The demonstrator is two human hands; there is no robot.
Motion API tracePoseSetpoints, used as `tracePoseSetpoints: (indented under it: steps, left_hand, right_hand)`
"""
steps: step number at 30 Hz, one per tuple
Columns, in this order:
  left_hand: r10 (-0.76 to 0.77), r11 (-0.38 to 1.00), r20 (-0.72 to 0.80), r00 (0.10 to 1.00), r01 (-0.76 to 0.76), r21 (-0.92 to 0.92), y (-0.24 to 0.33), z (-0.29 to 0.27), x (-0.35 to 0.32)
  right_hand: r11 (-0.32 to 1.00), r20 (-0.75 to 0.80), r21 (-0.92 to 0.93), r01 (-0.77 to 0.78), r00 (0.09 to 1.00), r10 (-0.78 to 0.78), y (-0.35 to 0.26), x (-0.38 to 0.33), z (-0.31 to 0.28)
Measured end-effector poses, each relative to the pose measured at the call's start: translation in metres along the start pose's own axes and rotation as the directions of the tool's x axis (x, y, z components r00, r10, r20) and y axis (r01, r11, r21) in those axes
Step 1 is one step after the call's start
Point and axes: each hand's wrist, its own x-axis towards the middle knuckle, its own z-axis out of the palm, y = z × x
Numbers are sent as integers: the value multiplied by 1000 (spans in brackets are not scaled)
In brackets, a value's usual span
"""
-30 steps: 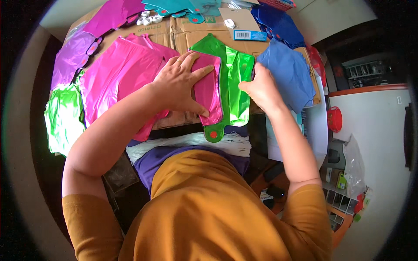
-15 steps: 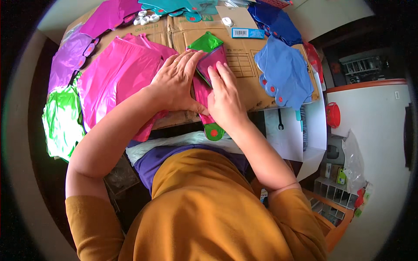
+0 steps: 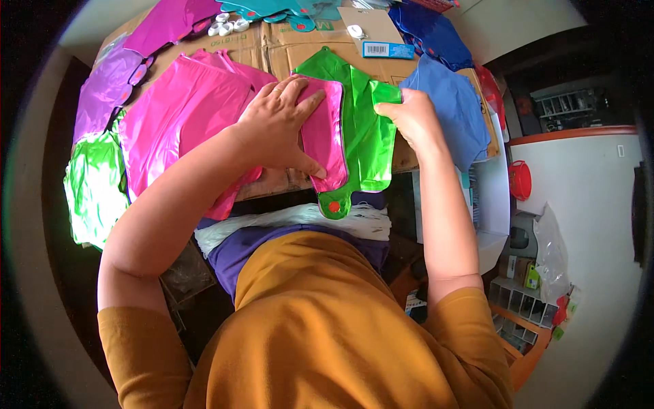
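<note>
A flat green foil balloon lies on the cardboard surface in front of me, its neck with a red valve hanging over the near edge. My right hand pinches its right edge, which is folded over. A pink foil balloon lies folded over the green one's left half. My left hand presses flat on that pink balloon, fingers spread.
A pile of pink balloons lies to the left, with purple and light green ones beyond. Blue balloons lie on the right, teal ones at the far edge. A white appliance stands to the right.
My right hand moved from the middle back out to the right, drawing the green balloon's edge with it, so the green balloon lies spread again. My left hand stayed on the pink balloon.
</note>
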Motion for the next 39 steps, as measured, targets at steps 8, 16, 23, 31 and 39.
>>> tracePoseSetpoints:
  steps: [8,16,23,31,39]
  left_hand:
    - [-27,999,74,997,25,34,4,-8,3]
    - [28,999,-47,998,-29,-18,-7,5,1]
    - [14,998,-84,996,-19,-58,-6,8,-2]
    - [22,999,-90,996,-24,-25,-10,13,-3]
    - [7,996,-140,990,-20,-92,-10,16,-3]
  right_hand:
    - [810,-295,-387,441,773,-561,-47,-56,48]
    - [589,-74,-700,405,779,-623,-50,-60,93]
    - [660,-62,-643,389,832,-551,-64,-32,81]
    - [665,-99,-547,509,749,-655,-50,-39,91]
    - [668,-120,-447,594,701,-703,-29,-53,105]
